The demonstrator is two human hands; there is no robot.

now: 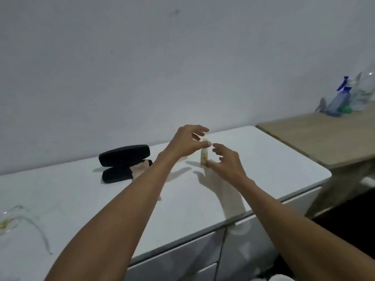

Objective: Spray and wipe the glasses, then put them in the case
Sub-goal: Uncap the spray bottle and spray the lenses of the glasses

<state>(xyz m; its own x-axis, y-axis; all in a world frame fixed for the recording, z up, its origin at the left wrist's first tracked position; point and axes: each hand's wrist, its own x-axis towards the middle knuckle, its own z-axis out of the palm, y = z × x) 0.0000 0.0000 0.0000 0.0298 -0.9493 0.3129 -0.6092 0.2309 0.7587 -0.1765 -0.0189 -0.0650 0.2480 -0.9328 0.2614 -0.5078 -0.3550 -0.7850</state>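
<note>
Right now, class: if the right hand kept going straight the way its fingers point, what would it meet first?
The right hand points left toward the small bottle standing on the counter; it would likely meet the bottle first, though depth is unclear. The left hand hovers just beyond.

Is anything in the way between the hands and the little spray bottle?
Nothing visible is. The small spray bottle stands upright on the white counter, right between the left hand and the right hand. Both hands are spread beside it, with the left fingertips at its cap.
</note>
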